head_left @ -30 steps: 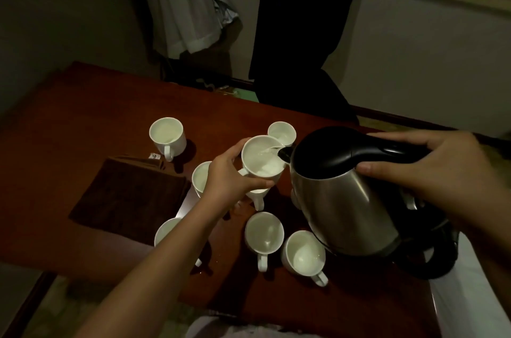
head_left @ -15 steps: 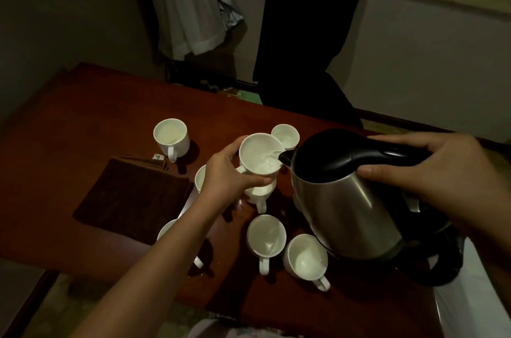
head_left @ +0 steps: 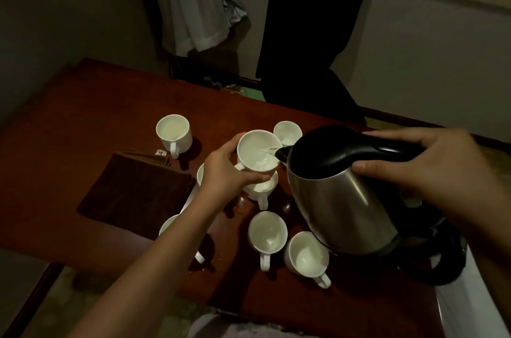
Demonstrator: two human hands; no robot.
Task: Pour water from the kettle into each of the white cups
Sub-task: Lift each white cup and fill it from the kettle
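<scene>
Mid-pour: right hand (head_left: 439, 172) grips the tilted kettle (head_left: 340, 199), left hand (head_left: 226, 172) fingers wrapped round a raised cup (head_left: 258, 152) above the worktop (head_left: 83, 122), looks nearly full, so level off next and switch cups.

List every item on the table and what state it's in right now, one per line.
kettle: tilted, pouring, lid shut
held cup: lifted, tilted, filling
left hand: gripping the held cup
right hand: gripping the kettle handle
far-left cup: upright, full
two near cups: upright, little or no water
brown cloth: folded flat
kettle base: unoccupied
</scene>
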